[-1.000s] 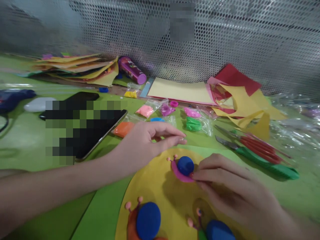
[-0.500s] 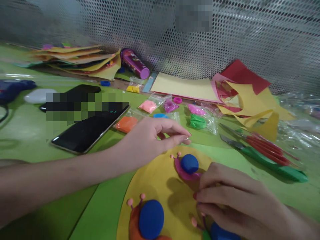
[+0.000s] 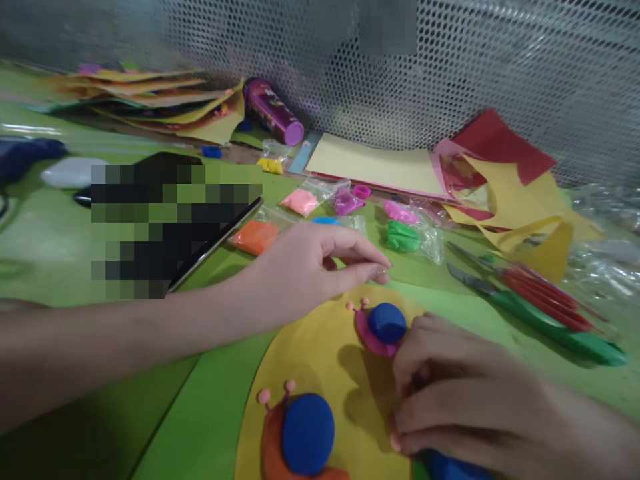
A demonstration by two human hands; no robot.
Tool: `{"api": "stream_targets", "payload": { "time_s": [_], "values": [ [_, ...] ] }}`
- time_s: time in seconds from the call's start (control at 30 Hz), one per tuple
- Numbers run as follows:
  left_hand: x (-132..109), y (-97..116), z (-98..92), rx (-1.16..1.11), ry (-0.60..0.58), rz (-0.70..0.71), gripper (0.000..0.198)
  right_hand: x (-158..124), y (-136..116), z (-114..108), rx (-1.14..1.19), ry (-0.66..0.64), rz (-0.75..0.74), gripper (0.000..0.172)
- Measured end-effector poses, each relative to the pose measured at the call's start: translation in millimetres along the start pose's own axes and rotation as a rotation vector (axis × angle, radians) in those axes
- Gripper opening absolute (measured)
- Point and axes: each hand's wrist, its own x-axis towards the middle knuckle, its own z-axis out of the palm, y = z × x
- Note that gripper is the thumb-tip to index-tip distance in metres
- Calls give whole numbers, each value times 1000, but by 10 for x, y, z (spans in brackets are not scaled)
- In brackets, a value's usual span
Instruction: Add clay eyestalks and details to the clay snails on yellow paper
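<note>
My left hand (image 3: 345,257) hovers over the top of a yellow paper shape (image 3: 320,353), thumb and fingertips pinched together; whatever is between them is too small to make out. My right hand (image 3: 460,393) is closed low over the paper's right side, fingertips at a pink ball (image 3: 395,441) on a clay snail with a blue shell (image 3: 457,465), mostly hidden. What those fingers grip is not visible. Above it lies a pink clay snail (image 3: 370,339) with a blue shell (image 3: 387,323). At lower left is an orange clay snail (image 3: 273,440) with a larger blue shell (image 3: 307,433).
Bags of coloured clay, such as orange (image 3: 256,237) and green (image 3: 403,235), lie beyond my left hand. Red-handled scissors (image 3: 545,297) and a green cutter (image 3: 560,327) lie right. A partly blurred phone (image 3: 200,257) is left; paper sheets (image 3: 373,163) lie behind.
My right hand has moved slightly down toward the lower snail's feelers, covering more of them. My left hand keeps its pinch. The whole view has shifted a little.
</note>
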Motion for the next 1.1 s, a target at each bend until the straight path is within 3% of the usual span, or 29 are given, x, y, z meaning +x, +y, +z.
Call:
{"api": "stream_targets", "payload": {
  "time_s": [0.33, 0.8, 1.1],
  "values": [
    [8, -14, -4, 9, -3, 10, 7, -21, 58, 3, 23, -89, -13, 11],
    [8, -15, -14, -9, -24, 2, 7, 22, 75, 36, 4, -39, -17, 11],
    [10, -17, -26, -35, -31, -10, 7, -56, -28, -89, 108, -10, 21, 18]
  ]
}}
